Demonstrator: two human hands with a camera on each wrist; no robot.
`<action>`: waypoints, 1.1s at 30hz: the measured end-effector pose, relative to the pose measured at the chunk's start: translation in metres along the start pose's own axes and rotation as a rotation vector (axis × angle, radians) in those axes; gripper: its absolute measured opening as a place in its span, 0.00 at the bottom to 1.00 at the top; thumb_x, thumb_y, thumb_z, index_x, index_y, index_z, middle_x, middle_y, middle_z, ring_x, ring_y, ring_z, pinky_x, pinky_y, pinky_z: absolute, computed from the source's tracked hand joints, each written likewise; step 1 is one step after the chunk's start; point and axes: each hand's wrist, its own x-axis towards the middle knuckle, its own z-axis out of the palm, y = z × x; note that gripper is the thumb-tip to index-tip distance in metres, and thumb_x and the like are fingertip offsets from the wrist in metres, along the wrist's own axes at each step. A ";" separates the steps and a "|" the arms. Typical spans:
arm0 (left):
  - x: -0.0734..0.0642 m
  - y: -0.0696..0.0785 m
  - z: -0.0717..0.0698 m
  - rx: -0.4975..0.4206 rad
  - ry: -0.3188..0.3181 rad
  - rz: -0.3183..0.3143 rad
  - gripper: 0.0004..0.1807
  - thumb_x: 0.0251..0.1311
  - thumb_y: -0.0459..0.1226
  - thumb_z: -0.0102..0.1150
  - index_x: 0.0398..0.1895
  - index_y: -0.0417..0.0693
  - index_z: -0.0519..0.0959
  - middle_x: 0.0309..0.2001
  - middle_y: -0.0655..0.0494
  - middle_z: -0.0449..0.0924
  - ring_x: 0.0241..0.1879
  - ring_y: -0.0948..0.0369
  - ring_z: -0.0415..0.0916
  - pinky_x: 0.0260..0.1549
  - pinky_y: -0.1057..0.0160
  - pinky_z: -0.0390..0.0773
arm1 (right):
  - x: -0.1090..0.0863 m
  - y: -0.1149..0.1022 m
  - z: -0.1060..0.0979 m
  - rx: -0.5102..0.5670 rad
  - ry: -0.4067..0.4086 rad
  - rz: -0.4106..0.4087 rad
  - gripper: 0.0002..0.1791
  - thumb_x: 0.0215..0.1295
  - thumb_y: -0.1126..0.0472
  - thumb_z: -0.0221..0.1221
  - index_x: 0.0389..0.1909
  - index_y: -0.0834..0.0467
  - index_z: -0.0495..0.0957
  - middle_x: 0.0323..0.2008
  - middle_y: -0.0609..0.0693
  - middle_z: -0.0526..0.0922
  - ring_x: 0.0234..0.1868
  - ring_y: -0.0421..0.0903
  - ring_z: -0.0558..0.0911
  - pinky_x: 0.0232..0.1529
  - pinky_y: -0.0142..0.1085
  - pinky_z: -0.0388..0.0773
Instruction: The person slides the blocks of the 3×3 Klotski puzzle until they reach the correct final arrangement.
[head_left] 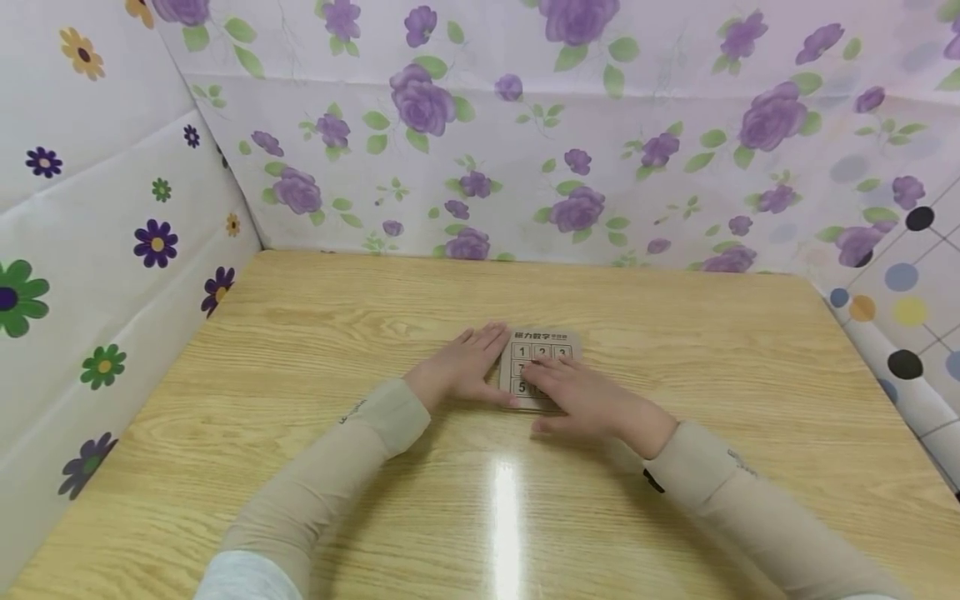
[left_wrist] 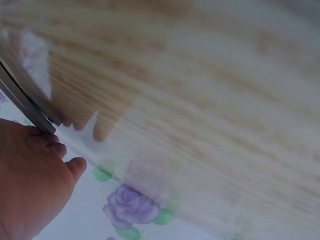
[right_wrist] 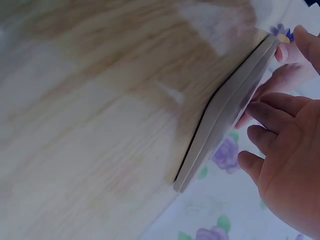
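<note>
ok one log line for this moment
left hand: steadies number puzzle board | right hand: fingers on tiles | board: flat on wooden table

A small improvised recording booth, apparently domestic rather than industrial. A light wood-grain tabletop [head_left: 675,350] is enclosed on three sides by upright panels draped in printed sheeting: purple roses with green leaves on the rear panel [head_left: 570,142], scattered purple, green and yellow daisies on the left panel [head_left: 97,233], and coloured dots on a tiled grid at the right panel [head_left: 907,283]. A glare streak from overhead light is reflected on the glossy table surface
</note>
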 end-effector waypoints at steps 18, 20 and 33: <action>0.001 0.000 0.000 -0.010 -0.004 -0.004 0.65 0.47 0.73 0.52 0.76 0.44 0.34 0.77 0.50 0.31 0.76 0.58 0.28 0.74 0.55 0.35 | -0.017 0.013 0.001 -0.018 0.015 0.041 0.42 0.62 0.43 0.58 0.70 0.63 0.59 0.70 0.59 0.62 0.73 0.58 0.56 0.72 0.55 0.49; 0.000 0.000 -0.001 -0.009 -0.009 -0.005 0.65 0.48 0.73 0.51 0.76 0.44 0.33 0.77 0.50 0.31 0.76 0.58 0.28 0.74 0.55 0.35 | -0.018 0.013 0.002 -0.024 0.026 0.031 0.42 0.62 0.43 0.59 0.69 0.64 0.60 0.70 0.59 0.62 0.72 0.58 0.56 0.72 0.55 0.50; 0.001 0.001 -0.001 0.017 -0.007 0.001 0.65 0.49 0.73 0.50 0.76 0.43 0.34 0.77 0.49 0.31 0.76 0.56 0.29 0.74 0.54 0.36 | -0.016 -0.007 0.007 -0.018 0.007 -0.087 0.41 0.63 0.44 0.57 0.69 0.65 0.60 0.69 0.59 0.64 0.72 0.57 0.57 0.73 0.54 0.49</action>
